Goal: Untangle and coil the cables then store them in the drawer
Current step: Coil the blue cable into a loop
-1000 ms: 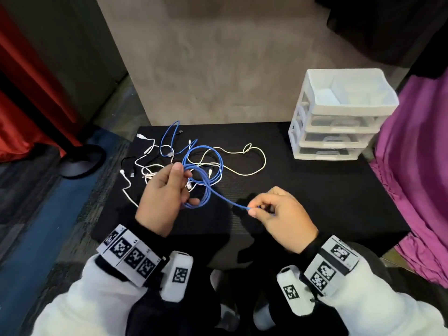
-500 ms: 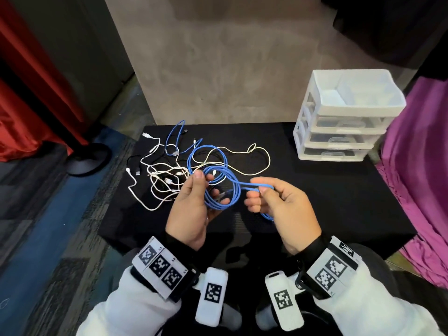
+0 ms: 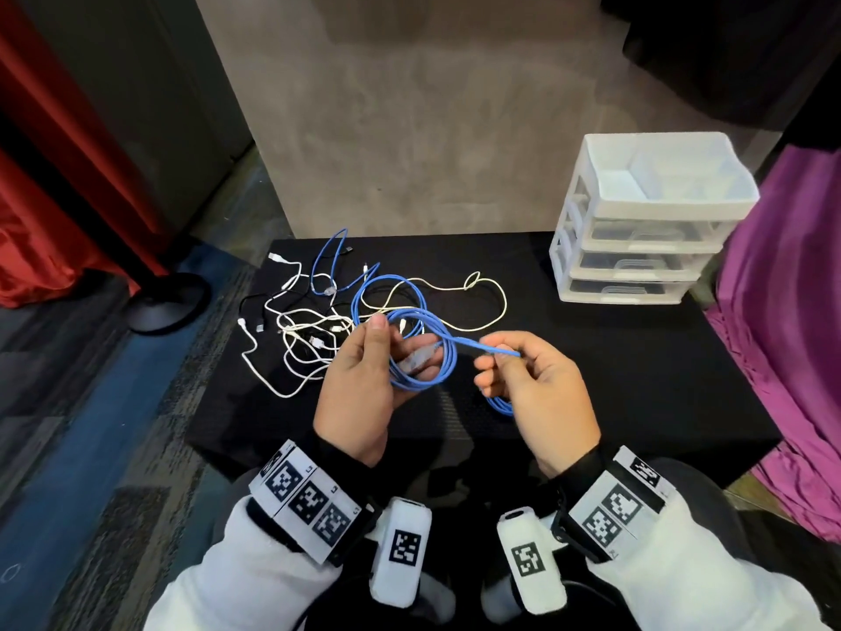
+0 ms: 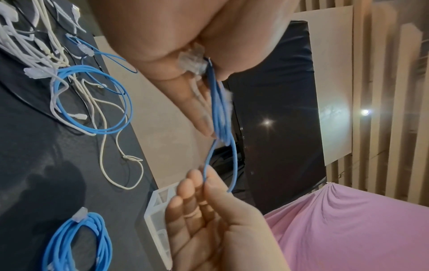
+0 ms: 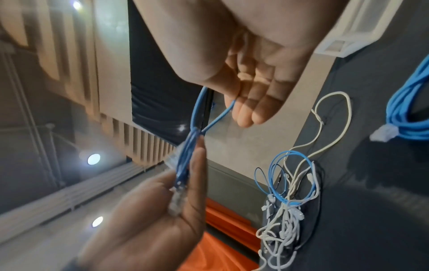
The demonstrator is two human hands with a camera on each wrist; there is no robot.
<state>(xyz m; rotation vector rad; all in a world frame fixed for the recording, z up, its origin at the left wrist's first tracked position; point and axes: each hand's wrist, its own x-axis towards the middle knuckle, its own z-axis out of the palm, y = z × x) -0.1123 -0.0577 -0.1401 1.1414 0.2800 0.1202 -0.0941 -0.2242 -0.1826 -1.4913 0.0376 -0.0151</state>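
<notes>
Your left hand (image 3: 364, 380), centre of the head view, grips the coiled loops of the thin blue network cable (image 3: 425, 352) w/ its clear plug pressed under the thumb; fingers curled round the bundle. Your right hand (image 3: 532, 393), just right of it, pinches the free strand btwn thumb and fingertips (image 4: 204, 181), other fingers loose. That strand runs roughly left-to-right across the frame, from coil to pinch, w/ slack hanging below the right hand. So the next wrap prob. means carrying the strand leftward, back over the left fingers; the right hand is the one on the loose end. The white and blue tangle of cables (image 3: 314, 321) lies on the black tabletop (image 3: 614, 357), upper left of the hands. A second blue coil (image 4: 76, 242) shows in the wrist views. The white plastic drawer unit (image 3: 646, 220) stands upper right, well apart, drawers closed.
</notes>
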